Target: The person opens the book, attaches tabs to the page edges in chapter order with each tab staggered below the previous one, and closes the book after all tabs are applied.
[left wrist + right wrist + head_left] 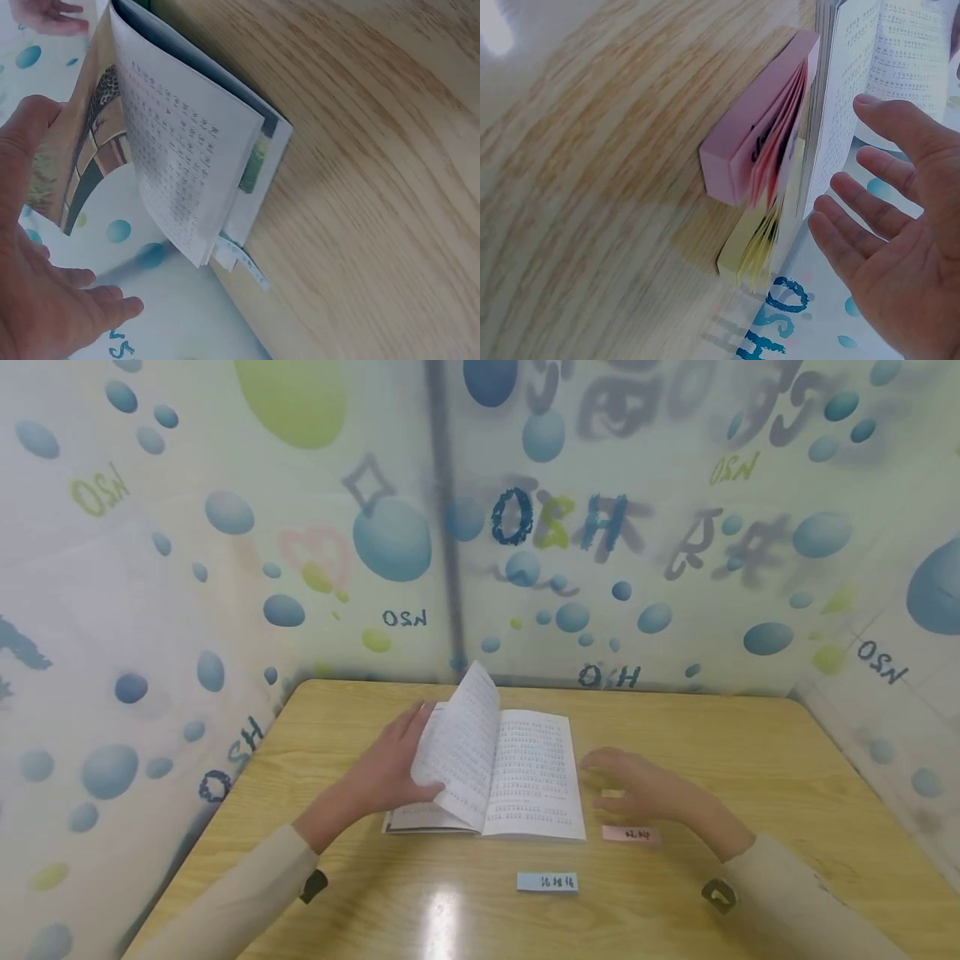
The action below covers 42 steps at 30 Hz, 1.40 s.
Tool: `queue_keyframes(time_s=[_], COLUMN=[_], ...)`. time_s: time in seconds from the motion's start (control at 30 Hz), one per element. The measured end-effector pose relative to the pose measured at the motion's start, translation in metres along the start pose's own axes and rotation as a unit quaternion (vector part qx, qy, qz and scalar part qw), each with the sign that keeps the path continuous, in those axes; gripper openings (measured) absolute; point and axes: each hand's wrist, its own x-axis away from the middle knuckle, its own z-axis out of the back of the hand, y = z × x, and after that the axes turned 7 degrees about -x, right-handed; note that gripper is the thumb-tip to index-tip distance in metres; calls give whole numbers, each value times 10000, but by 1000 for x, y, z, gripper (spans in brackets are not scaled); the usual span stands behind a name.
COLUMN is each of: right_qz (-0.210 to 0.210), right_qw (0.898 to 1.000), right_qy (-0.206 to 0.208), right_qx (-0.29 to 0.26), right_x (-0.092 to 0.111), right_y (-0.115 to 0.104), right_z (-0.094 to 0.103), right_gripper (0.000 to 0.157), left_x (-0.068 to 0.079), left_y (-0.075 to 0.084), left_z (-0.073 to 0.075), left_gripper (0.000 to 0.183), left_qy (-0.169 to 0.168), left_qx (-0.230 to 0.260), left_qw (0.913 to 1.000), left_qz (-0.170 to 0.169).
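Observation:
An open book (534,772) lies on the table, printed text on its right page. One page (463,747) stands raised and curved over the left half. At its left edge is my left hand (386,767), thumb against the page and fingers extended. The left wrist view shows a colour picture (105,142) on this page, with the thumb touching it. Just right of the book hovers my right hand (648,787), fingers spread and holding nothing. Near it are a pink sticky-note pad (727,154) and a yellow sticky-note pad (740,244).
A blue sticky-note pad (547,882) with handwriting lies in front of the book. A narrow pale strip (246,261) sticks out of the book's edge. The wooden table (720,727) meets a curtain (637,460) with bubble prints at the back and sides.

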Motion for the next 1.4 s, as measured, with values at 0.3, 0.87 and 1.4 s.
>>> queue_keyframes(time_s=[0.3,0.87,1.4], right_qz=[-94,-216,-226], right_qw=[9998,9986,9983], right_qy=[-80,-315,-494], right_qx=[-145,-363,-212], right_x=[1,-14,-19], right_y=[-3,-19,-26], right_z=[-5,-29,-38], right_gripper=[47,51,68], left_x=[5,-13,-32], left_y=[-6,18,39], left_z=[-12,-47,-57], left_gripper=[116,64,61], left_qy=[-119,-571,-1448], left_qx=[-677,-273,-521], left_qw=[9976,9958,9877], left_qz=[65,-659,-265])
